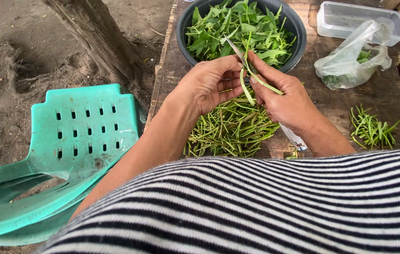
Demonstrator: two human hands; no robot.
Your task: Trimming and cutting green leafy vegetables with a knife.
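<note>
Knife (237, 54) blade half hidden between both hands (209, 84) gripping green stem (247, 84)

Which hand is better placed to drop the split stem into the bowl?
Probably the left hand: it pinches the stem just below the bowl. The right hand also grips a knife, so it is less free.

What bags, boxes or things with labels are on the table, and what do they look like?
Plastic bag: far right of the wooden table, clear, crumpled, with some green leaves inside.
Plastic box: top right, behind the bag, clear, rectangular, open.
Knife handle: sticking out under the right hand, white with a small printed patch, too blurred to make out.
No signs or screens.
</note>
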